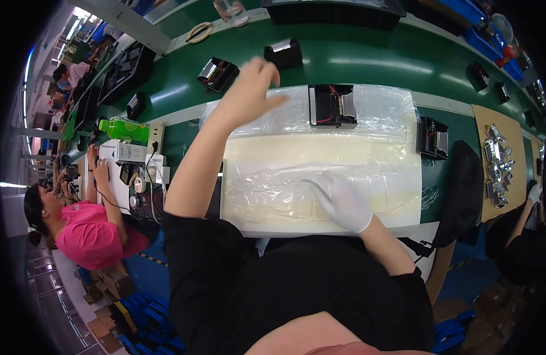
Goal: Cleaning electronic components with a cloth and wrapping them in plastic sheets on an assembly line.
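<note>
Left hand (249, 93), bare, is raised over the far part of the work area, fingers slightly bent, thumb spread away from them, so open; outline a little blurred. Nearest to it is a black housing (285, 57) with a silvery top part, standing on the green counter (373, 62) just beyond the fingers; contact cannot be told from this angle. A second housing with red wires (216, 76) sits near the wrist side, to its left. Right hand (344, 204), in a white glove, is low over the film-covered mat (267, 148) directly before the person, fingers extended and relaxed, likewise open; whether they press the film is unclear. An open black housing (325, 112) with red wires rests on the mat's far edge, right of centre, between the two hands and beyond them. Another wired housing (427, 139) lies just off the mat's right edge. Farther right, a brown cardboard sheet (485, 127) bears a pile of silvery pieces (497, 168). Left side: green bottle (126, 129) beside a white power strip (156, 139); co-worker in pink (95, 234) seated near.
</note>
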`<state>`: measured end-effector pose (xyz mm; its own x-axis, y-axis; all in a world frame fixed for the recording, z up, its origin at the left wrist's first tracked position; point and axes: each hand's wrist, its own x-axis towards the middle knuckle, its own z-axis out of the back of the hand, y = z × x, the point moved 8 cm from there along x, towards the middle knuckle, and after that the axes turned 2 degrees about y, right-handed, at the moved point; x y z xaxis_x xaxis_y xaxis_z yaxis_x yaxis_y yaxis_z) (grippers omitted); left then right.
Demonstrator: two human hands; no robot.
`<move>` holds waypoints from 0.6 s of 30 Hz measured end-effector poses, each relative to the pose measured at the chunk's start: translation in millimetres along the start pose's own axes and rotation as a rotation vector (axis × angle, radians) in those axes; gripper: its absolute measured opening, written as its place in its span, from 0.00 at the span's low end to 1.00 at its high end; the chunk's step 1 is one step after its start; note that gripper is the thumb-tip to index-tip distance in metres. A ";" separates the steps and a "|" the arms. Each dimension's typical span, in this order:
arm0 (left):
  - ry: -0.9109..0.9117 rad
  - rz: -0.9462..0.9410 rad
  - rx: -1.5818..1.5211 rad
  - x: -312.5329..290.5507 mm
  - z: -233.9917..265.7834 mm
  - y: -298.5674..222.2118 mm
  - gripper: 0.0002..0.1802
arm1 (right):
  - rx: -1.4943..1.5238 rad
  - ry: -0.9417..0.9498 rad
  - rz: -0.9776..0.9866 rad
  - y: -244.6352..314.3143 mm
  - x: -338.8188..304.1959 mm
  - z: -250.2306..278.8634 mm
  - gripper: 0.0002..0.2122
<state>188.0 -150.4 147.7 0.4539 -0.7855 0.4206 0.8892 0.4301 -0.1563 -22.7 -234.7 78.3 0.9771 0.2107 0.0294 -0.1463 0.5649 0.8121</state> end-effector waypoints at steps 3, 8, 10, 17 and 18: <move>0.940 0.228 -0.301 -58.7 -31.5 -62.6 0.18 | -0.065 -0.068 0.090 -15.1 -9.4 -17.3 0.14; 1.041 0.022 -0.091 -143.4 -52.0 -120.4 0.15 | -0.214 -0.098 0.185 1.5 -13.1 -27.7 0.16; 0.987 0.017 -0.099 -150.9 -52.7 -124.0 0.13 | -0.300 -0.094 0.148 5.0 -11.2 -27.8 0.18; 0.804 -0.002 -0.337 -147.6 -48.0 -117.3 0.08 | -0.211 -0.163 0.124 -1.5 -13.8 -23.8 0.19; 0.762 -0.024 -0.343 -151.0 -50.5 -115.0 0.08 | -0.161 -0.134 0.127 -4.1 -14.1 -22.8 0.18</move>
<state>20.1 -103.7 57.0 0.2405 -0.9316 -0.2727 0.8112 0.3472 -0.4705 -39.3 -221.8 61.2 0.9596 0.1860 0.2110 -0.2811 0.6631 0.6937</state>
